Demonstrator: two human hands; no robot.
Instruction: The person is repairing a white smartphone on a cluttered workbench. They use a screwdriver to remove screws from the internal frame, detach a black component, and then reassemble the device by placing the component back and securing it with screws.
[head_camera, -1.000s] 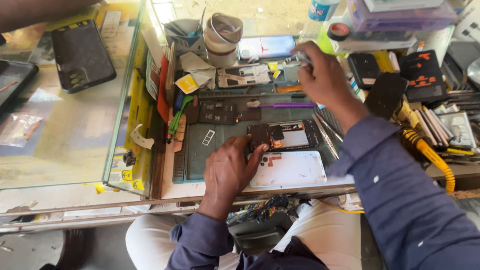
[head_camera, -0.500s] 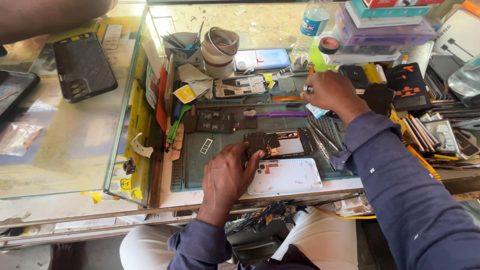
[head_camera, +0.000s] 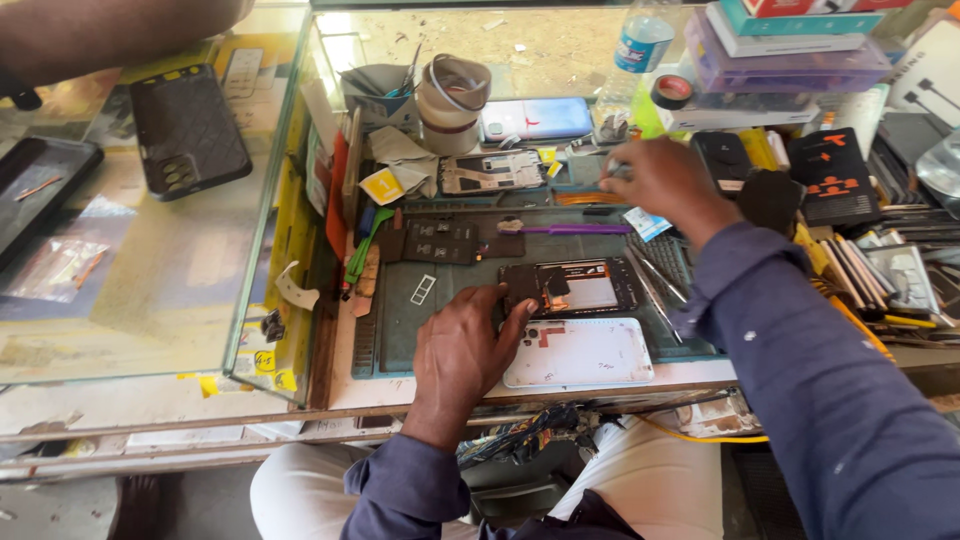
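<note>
L hand (head_camera: 462, 345) flat on mat, fingertips pinning opened phone (head_camera: 570, 287) at its left edge, nothing clasped. R hand (head_camera: 660, 180) up at back of bench, fingers pinched on small metal tool (head_camera: 617, 170). White back cover (head_camera: 580, 353) lies just below phone. Best: keep frame pinned, bring tool in low.

Left hand (head_camera: 465, 350) steadies opened phone (head_camera: 570, 287) (on mat); right hand (head_camera: 665, 180) pinches small part.

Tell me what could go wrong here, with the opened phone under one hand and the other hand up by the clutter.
The left hand pins only one end of the opened phone, so it may pivot. The white back cover lies at the mat's near edge and a sleeve could knock it off. The right hand works amid crowded parts below a water bottle; a bump might tip it.
</note>
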